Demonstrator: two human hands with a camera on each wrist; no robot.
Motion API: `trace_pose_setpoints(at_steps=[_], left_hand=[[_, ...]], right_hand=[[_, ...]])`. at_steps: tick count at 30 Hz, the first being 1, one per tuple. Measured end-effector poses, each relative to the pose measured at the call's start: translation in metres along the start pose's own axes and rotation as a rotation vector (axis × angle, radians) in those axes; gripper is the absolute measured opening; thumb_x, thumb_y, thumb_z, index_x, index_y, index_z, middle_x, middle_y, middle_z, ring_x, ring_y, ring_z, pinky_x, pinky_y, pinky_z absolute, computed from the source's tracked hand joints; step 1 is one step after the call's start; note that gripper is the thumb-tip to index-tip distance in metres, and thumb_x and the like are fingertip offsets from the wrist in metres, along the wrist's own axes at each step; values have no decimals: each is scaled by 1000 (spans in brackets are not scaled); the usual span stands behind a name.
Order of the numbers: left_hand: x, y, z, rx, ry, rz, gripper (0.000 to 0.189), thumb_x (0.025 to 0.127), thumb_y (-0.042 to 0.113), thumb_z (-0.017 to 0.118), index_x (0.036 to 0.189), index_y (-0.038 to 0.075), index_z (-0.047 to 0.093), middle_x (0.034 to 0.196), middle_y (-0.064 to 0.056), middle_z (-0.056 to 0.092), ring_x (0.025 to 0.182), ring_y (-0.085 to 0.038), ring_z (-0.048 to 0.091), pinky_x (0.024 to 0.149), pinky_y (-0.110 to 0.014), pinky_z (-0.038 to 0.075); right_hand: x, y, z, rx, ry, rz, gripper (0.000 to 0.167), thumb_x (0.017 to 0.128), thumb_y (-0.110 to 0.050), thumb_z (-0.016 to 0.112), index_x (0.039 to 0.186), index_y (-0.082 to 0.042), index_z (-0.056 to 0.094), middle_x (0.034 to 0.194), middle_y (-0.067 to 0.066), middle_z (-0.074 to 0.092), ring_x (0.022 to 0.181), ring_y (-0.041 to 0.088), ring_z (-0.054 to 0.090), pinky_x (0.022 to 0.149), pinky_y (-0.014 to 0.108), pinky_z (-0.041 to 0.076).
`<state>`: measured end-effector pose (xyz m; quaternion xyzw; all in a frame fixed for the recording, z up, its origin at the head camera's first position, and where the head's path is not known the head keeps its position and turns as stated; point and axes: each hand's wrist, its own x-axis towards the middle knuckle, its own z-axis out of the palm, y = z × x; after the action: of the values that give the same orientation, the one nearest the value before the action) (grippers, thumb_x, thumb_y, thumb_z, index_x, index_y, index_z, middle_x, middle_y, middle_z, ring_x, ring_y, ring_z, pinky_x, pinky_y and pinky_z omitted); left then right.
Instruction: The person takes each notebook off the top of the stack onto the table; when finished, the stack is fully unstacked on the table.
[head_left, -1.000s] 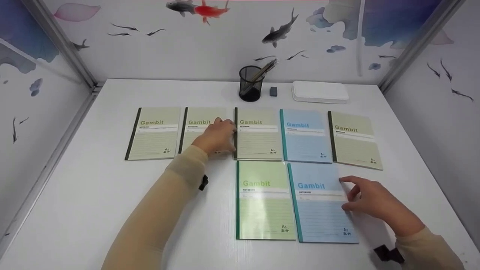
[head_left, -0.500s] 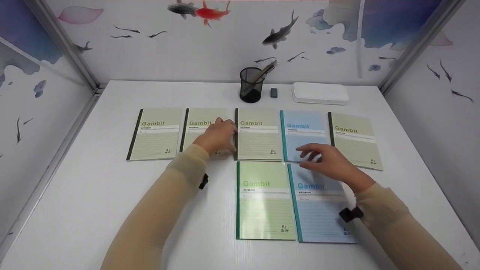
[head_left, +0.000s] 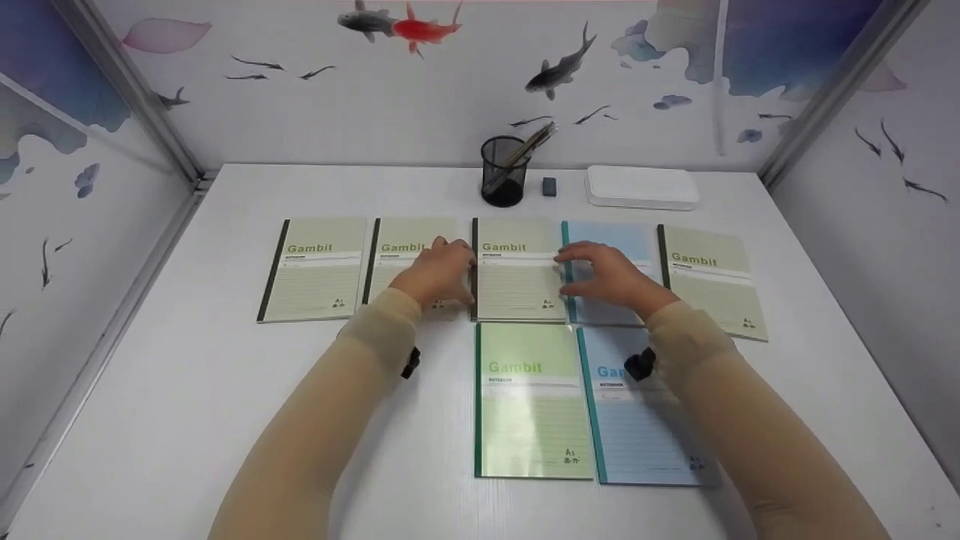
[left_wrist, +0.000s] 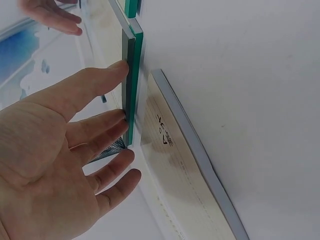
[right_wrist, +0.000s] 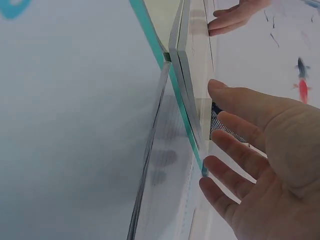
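A pale olive "Gambit" notebook (head_left: 517,285) with a dark spine lies mid-row. In the left wrist view its dark spine (left_wrist: 127,92) sits on a green spine (left_wrist: 135,75), so another notebook is under it. My left hand (head_left: 435,271) has thumb and fingertips at this spine, over the olive notebook (head_left: 397,232) to its left. My right hand (head_left: 609,277) hovers over a blue notebook (head_left: 607,232), fingertips close to the middle notebook's right edge. In the right wrist view the right fingers (right_wrist: 235,150) are spread, slightly bent, beside the stacked page edges (right_wrist: 185,65).
Olive notebooks stand at the row's left end (head_left: 319,281) and right end (head_left: 712,277). In front lie a green notebook (head_left: 532,420) and another blue notebook (head_left: 652,442). A mesh pen cup (head_left: 502,180), an eraser (head_left: 550,187) and a white case (head_left: 641,187) line the back.
My right hand has moved left and away from me, from the front blue notebook's right edge to the middle notebook's right edge. My left hand has stayed at the spine.
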<state>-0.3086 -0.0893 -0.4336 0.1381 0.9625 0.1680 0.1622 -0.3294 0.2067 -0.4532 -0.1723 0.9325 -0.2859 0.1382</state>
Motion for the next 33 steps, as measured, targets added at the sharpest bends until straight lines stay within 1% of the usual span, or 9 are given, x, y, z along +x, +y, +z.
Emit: trace_pose_setpoints(at_steps=[4,7,10,12,16,21,25,28,33], left_hand=[[2,4,3,-5,-2,4,70,83,22,88,145,8,57,148,-6,52,133,-30,44,114,-45,44],[3,6,5,-18,-2,2,70,83,22,88,145,9,57,146,-5,53,131,-29,45,113,-44,44],[4,7,6,-18,-4,20,69,84,22,87,144,8,57,147,-6,53,132,-29,45,114,-44,43],[3,6,5,-32,-5,27,70,84,22,87,145,8,57,149,-5,52,133,-29,44,114,-45,43],[2,3,4,-50,0,25,73,83,23,87,147,9,55,152,-4,50,136,-29,42,117,-45,41],[5,0,1,-29,16,26,74,81,24,89,145,9,57,150,-5,52,136,-29,41,118,-45,39],[8,-8,-1,-13,16,22,76,80,29,89,146,10,57,149,-5,54,136,-30,42,117,-47,39],[13,-15,-2,-3,44,24,78,83,38,86,149,11,54,153,-6,52,139,-32,40,119,-48,37],[23,-24,0,-38,124,10,76,86,46,82,147,9,56,155,-7,49,143,-33,37,122,-48,34]], right_hand=[[10,10,-3,-17,-32,10,62,82,-22,88,140,-15,65,161,3,47,155,33,31,127,59,22],[12,15,-5,-66,-40,4,62,81,-25,89,138,-17,67,161,0,47,155,32,30,127,63,15],[12,15,-6,-119,-37,22,61,79,-29,90,136,-21,68,159,-2,48,155,31,30,126,64,11],[13,12,-6,-140,-36,35,61,79,-30,91,135,-22,69,159,-2,49,154,30,30,126,63,10],[13,4,-8,-168,-44,46,60,79,-28,90,134,-21,68,159,-2,48,155,30,29,126,65,8],[12,-5,-9,-193,-57,57,59,81,-26,89,136,-21,68,161,-2,46,155,31,28,126,66,5],[15,-9,-7,-182,-71,69,59,80,-26,89,135,-20,68,161,-2,46,155,31,29,126,64,5],[17,-8,-5,-172,-70,85,58,80,-26,89,134,-21,68,161,-3,46,155,30,28,127,63,5],[19,-7,-3,-196,-68,81,56,82,-26,89,134,-21,69,161,-3,46,155,31,30,126,65,7]])
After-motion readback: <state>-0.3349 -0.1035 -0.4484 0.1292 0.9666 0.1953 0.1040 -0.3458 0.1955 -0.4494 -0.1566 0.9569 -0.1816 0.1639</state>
